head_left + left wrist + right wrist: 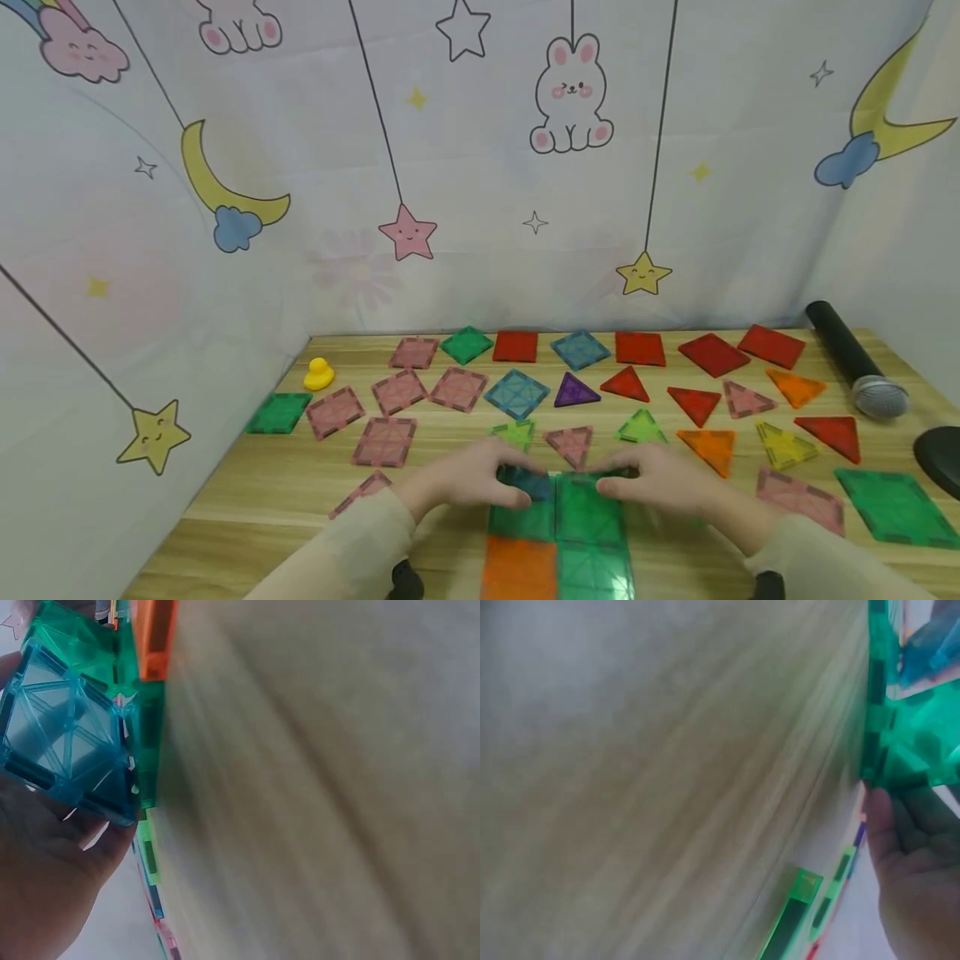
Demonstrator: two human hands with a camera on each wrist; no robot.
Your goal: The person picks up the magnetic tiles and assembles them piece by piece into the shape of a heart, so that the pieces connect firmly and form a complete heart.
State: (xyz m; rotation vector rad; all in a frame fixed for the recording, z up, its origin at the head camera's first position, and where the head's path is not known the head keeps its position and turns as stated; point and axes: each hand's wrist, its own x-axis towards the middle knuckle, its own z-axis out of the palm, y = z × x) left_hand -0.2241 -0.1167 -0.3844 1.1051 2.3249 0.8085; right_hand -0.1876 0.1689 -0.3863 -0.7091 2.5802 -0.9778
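Observation:
My left hand (pixel 487 477) holds a translucent blue square magnetic tile (pixel 66 739) between thumb and fingers. That tile stands raised at the far end of a block of flat tiles. Opposite it, my right hand (pixel 663 482) grips a green square magnetic tile (pixel 924 739) by its edge, with fingertips behind it and the thumb in front. The block beneath includes a green tile (pixel 521 523), an orange tile (pixel 519 572) and another green tile (pixel 595 572). In the left wrist view, the raised green tile (pixel 75 645) appears beside the blue one.
Several pink, red, blue and green square tiles and small triangles, such as a purple triangle (pixel 577 390), lie across the wooden table (pixel 247 508). A yellow toy duck (pixel 318 374) sits back left. At the right are a microphone (pixel 858 362) and a large green tile (pixel 896 507).

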